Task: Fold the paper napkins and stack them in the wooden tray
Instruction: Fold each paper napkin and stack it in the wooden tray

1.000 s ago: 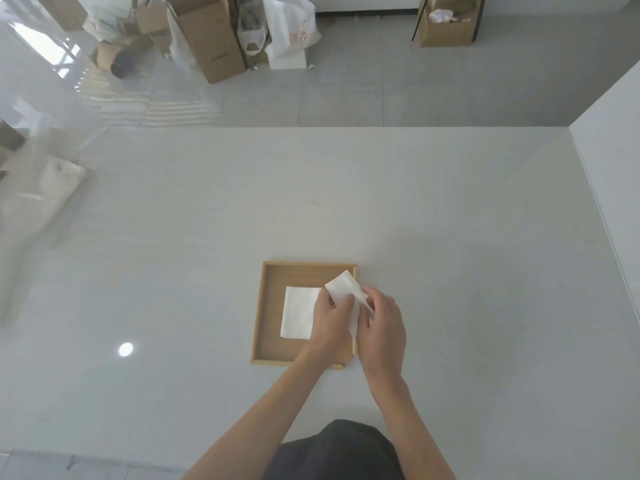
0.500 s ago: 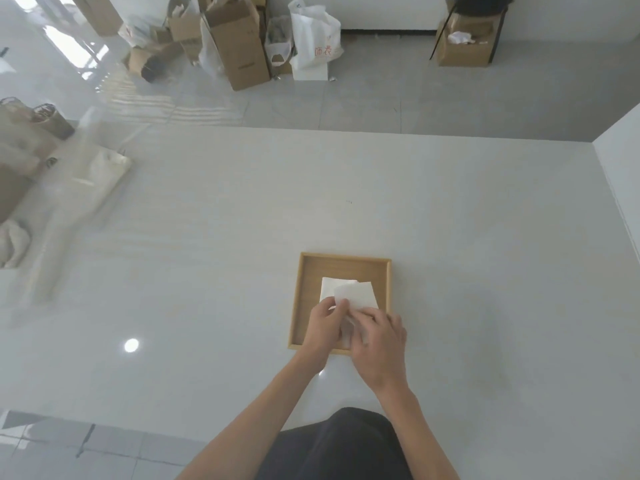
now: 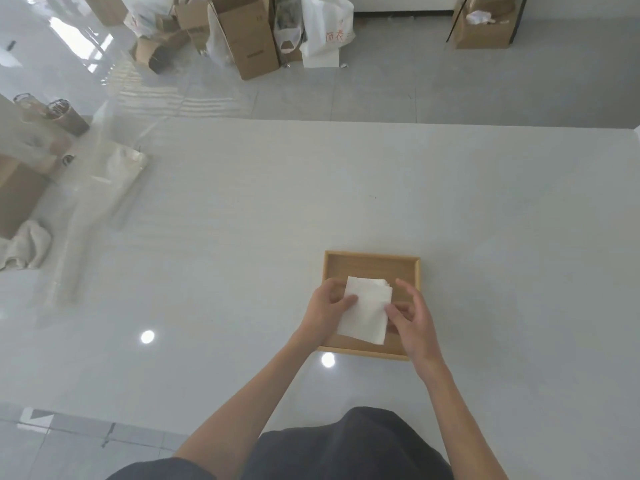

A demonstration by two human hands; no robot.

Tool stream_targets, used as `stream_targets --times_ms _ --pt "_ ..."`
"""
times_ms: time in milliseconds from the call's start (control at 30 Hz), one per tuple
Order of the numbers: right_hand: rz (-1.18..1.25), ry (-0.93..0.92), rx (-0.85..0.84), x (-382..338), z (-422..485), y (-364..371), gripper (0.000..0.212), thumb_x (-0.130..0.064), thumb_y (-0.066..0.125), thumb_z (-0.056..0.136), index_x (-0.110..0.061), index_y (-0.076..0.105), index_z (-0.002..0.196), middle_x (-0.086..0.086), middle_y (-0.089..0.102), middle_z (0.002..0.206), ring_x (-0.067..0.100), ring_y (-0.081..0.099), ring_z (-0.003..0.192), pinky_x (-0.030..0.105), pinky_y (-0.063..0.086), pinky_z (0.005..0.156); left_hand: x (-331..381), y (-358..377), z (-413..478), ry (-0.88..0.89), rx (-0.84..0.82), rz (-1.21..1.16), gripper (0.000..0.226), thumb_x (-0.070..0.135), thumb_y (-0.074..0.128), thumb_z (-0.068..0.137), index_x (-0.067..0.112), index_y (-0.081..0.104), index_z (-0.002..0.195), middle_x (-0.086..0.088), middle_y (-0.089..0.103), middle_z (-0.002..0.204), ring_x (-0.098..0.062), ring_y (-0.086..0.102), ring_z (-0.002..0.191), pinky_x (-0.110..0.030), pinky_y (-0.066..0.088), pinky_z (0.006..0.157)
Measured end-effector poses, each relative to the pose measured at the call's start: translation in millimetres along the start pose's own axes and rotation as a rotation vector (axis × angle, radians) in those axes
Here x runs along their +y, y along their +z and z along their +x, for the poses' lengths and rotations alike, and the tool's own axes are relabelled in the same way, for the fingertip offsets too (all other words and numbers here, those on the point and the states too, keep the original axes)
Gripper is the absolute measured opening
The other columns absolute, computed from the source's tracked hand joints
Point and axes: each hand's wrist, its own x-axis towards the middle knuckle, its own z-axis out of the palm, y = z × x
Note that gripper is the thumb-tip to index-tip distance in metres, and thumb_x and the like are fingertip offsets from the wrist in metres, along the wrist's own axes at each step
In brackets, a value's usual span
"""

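Observation:
A shallow wooden tray (image 3: 370, 261) sits on the white table near its front edge. Inside it lies a stack of folded white paper napkins (image 3: 366, 311), its edges slightly fanned at the far right corner. My left hand (image 3: 325, 315) rests at the stack's left edge, thumb pressing on the top napkin. My right hand (image 3: 410, 315) is at the right edge, fingers spread, fingertips touching the napkins. Neither hand lifts anything; the stack lies flat in the tray.
The white table (image 3: 346, 188) stretches far and wide around the tray. A clear plastic bag (image 3: 114, 174) lies at its left edge. Cardboard boxes (image 3: 246, 32) and a white bag (image 3: 325, 29) stand on the floor beyond. A white wall (image 3: 635, 126) borders the right.
The folded napkin I held above the tray has come down onto the napkin in the tray. My hands have parted to the stack's two sides. The camera view has shifted left.

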Motion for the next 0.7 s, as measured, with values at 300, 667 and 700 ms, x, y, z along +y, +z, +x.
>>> stream_targets --times_ms 300,667,700 --pt "-0.273 -0.017 0.034 20 29 4 0.016 -0.006 0.061 0.094 -0.017 0.071 0.102 -0.005 0.071 0.102 0.011 0.065 0.097 0.008 0.05 0.072 -29 2 32 0.133 0.031 0.161 0.025 0.007 0.059 0.095 0.024 0.055 0.113 0.0 0.06 0.083 -0.016 0.061 0.075 -0.027 0.055 0.064" --pt "-0.424 -0.017 0.063 47 55 5 0.019 -0.007 0.059 0.094 -0.02 0.071 0.1 -0.005 0.069 0.106 0.003 0.063 0.097 0.003 0.046 0.076 -42 15 58 0.258 -0.074 0.454 0.041 0.007 0.051 0.1 0.031 0.054 0.133 0.003 0.048 0.112 -0.017 0.057 0.087 -0.02 0.048 0.081" --pt "-0.447 -0.02 0.064 49 56 5 0.019 -0.008 0.059 0.094 -0.02 0.071 0.102 -0.005 0.068 0.106 0.002 0.063 0.097 0.001 0.044 0.076 -45 16 60 0.265 -0.072 0.488 0.035 0.006 0.051 0.1 0.025 0.058 0.129 0.003 0.047 0.111 -0.016 0.054 0.087 -0.02 0.045 0.081"
